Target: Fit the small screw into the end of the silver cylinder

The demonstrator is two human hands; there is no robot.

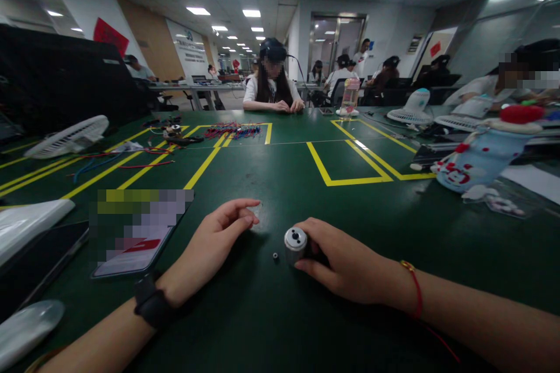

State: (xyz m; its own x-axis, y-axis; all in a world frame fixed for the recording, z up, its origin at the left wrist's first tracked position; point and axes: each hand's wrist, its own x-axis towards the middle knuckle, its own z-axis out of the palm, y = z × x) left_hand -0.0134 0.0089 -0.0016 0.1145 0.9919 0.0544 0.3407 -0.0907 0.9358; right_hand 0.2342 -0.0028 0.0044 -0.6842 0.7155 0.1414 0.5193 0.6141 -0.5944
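Note:
A silver metal cylinder (296,245) stands upright on the green table (280,326), its round top showing dark holes. My right hand (332,253) is wrapped round its right side, with the thumb at the front. Just left of the cylinder lies a tiny metal ring-like part (275,256), touched by neither hand. My left hand (230,224) hovers to the upper left of that part, holding nothing, its index finger stretched out and the thumb apart from it.
At the left lie a phone (144,245), a white mouse (30,326) and a fan (70,137). Wires (231,131) lie farther back. A blue cup (481,157) stands at the right. Across the table sits a person (272,84).

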